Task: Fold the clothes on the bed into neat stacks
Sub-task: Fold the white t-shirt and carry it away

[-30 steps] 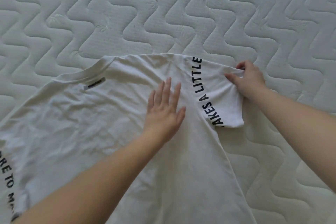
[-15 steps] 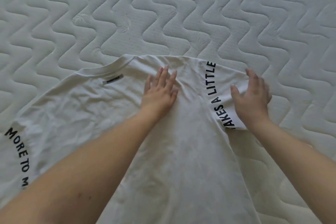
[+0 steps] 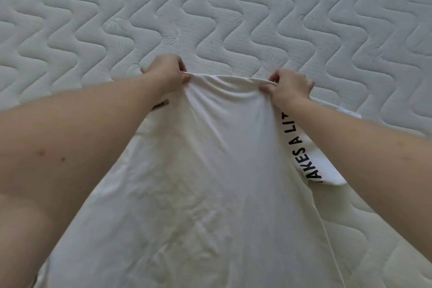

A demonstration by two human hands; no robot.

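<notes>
**Head view: both hands pinched the far edge of a white T-shirt**

Head camera looked down on a white T-shirt [image 3: 205, 182] spread on the quilted mattress [image 3: 233, 18], its body running back toward the person. At the left, the left hand [image 3: 167, 75] was curled, thumb and fingers pinching the shirt's far edge near the neck label [image 3: 160, 105]. Between the hands the edge sagged in a slack curve, raised slightly off the bed. At the right, the right hand [image 3: 289, 87] gripped the same edge, fingers curled round a bunched fold. Beyond it lay the sleeve [image 3: 325, 163] with black lettering, flat on the mattress.

The fabric looked thin, light and limp, likely to drape and wrinkle rather than hold shape. Holding the shoulder line at two well-spaced points seemed sensible; a single grip would probably let it bunch.
</notes>
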